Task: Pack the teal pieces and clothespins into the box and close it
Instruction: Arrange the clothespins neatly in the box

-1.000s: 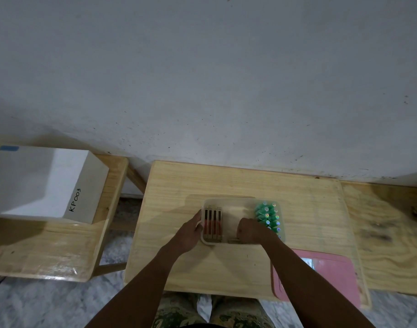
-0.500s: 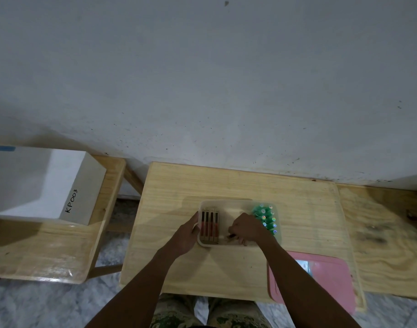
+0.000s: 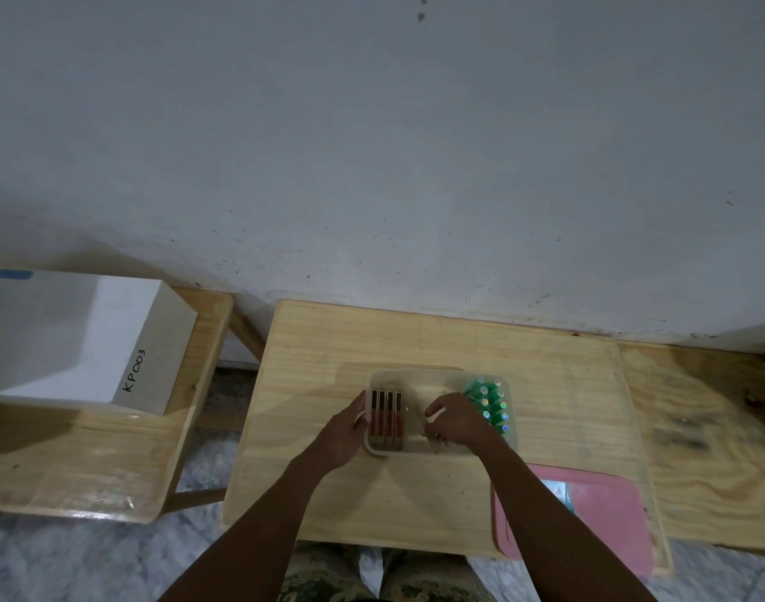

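Note:
A clear plastic box (image 3: 420,376) sits in the middle of the wooden table (image 3: 546,384). Several wooden clothespins (image 3: 386,417) lie side by side at its left end. Several teal pieces (image 3: 490,404) stand packed at its right end. My left hand (image 3: 344,432) grips the box's left wall. My right hand (image 3: 456,421) is inside the box near its middle, fingers pinched on a pale clothespin (image 3: 435,414). The box's pink lid (image 3: 589,514) lies on the table at the near right.
A white cardboard box (image 3: 89,341) marked KP003 stands on a wooden bench (image 3: 89,462) to the left. Another wooden surface (image 3: 711,427) adjoins the table on the right. A grey wall (image 3: 372,145) rises just behind the table.
My right hand has lifted slightly from the box's front edge toward its middle, now pinching a pale clothespin. The left hand stays on the box's left wall.

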